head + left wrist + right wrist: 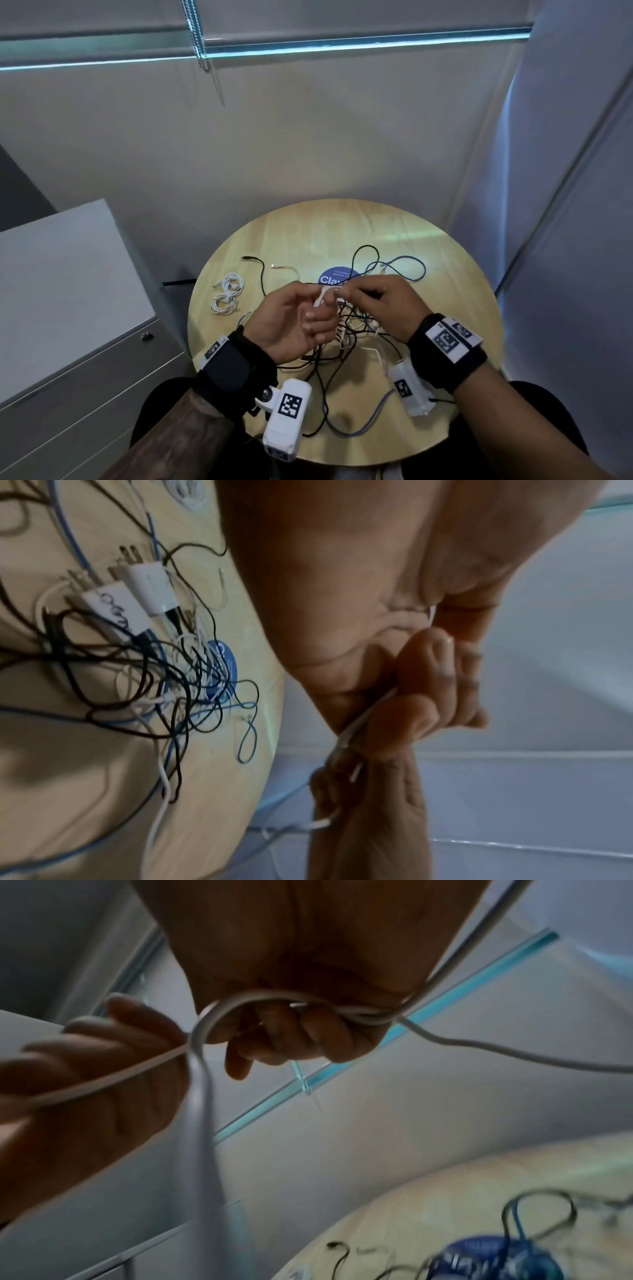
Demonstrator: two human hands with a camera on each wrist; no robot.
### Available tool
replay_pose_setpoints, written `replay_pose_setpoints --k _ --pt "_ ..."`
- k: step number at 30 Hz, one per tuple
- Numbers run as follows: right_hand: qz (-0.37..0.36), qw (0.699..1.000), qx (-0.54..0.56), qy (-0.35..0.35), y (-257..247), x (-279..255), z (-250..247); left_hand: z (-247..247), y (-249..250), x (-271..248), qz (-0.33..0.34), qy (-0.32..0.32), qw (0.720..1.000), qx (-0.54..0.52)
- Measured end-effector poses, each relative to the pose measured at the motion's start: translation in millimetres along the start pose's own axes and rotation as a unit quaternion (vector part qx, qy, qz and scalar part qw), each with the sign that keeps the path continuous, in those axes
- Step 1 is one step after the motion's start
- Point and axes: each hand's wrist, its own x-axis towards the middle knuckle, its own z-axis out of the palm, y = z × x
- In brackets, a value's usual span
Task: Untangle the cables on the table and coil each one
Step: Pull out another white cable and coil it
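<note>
Round pale-wood table (455, 342) against a plain grey wall, strewn with cables

White cable (219, 1015) held up above the table's middle between both hands, looped into a small turn. Left hand (294, 322) palm-up, fingers curled, thumb and forefinger pinching one end of that cable. Right hand (383, 305) just beside it, fingertips touching the left's, fingers curled round the same cable; in the right wrist view, wrapped across the curled fingers (322, 1034) with a free length trailing off to the side. Below the hands, still on the wood: tangle of cables (143, 669), black, white and blue strands crossed over one another, with two white plug adapters (137, 599) lying side by side at its edge, prongs pointing away from the knot. Blue cable (407, 267) looping out toward the far right of the tabletop; black cable (260, 270) running out toward the far left, its plug end free. Round blue sticker (334, 277) on the wood, half hidden behind the hands and under strands. Two coiled white cables (227, 291) lying together near the left rim, well apart from the knot. Black wrist straps with white camera units and square printed markers on both arms. Grey drawer cabinet (75, 308) left of the table, lock on its front
</note>
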Motion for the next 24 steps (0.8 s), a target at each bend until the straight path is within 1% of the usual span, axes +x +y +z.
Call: replay_pose_setpoints --k 1,3,5,6,8,9,10,11,12,13,14,15,18,19,20,22,24 --pt "0.009 1.0 0.003 -0.009 5 -3 7 2 0 -1 0.019 0.001 0.999 -0.029" --pt "0.028 0.998 -0.047 -0.044 21 -9 21 6 3 -1 0.095 0.025 0.991 -0.089" --pt "0.04 0.983 -0.146 -0.103 35 -20 35 7 15 2 0.196 0.087 0.969 -0.126" --pt "0.045 0.975 -0.174 -0.129 40 -26 41 3 24 4 0.242 0.127 0.953 -0.129" --pt "0.04 0.971 -0.18 -0.152 43 -38 48 -9 42 10 0.313 0.189 0.925 -0.099" --pt "0.031 0.973 -0.172 -0.15 40 -42 50 -16 47 13 0.333 0.216 0.916 -0.064" --pt "0.016 0.975 -0.167 -0.145 36 -43 50 -23 48 16 0.343 0.247 0.906 -0.006" --pt "-0.004 0.977 -0.162 -0.136 31 -42 49 -30 45 19 0.344 0.282 0.892 0.082" --pt "-0.022 0.978 -0.163 -0.126 25 -38 47 -36 39 21 0.337 0.311 0.868 0.19" --pt "-0.039 0.979 -0.167 -0.111 19 -33 43 -41 32 22 0.323 0.322 0.84 0.295" --pt "-0.049 0.979 -0.175 -0.091 15 -28 39 -45 25 23 0.301 0.313 0.818 0.379" --pt "-0.06 0.979 -0.185 -0.064 12 -22 33 -49 20 24 0.266 0.292 0.808 0.437" --pt "-0.071 0.968 -0.241 0.002 6 -5 8 -51 10 24 0.14 0.226 0.794 0.546" --pt "-0.068 0.966 -0.249 0.015 7 0 0 -49 7 25 0.108 0.218 0.789 0.564" --pt "-0.058 0.967 -0.246 0.023 8 5 -6 -45 5 26 0.083 0.213 0.793 0.565" --pt "-0.043 0.975 -0.215 0.032 14 14 -14 -36 4 26 0.054 0.203 0.812 0.545" --pt "-0.026 0.983 -0.177 0.047 23 21 -16 -31 8 26 0.058 0.19 0.824 0.531"
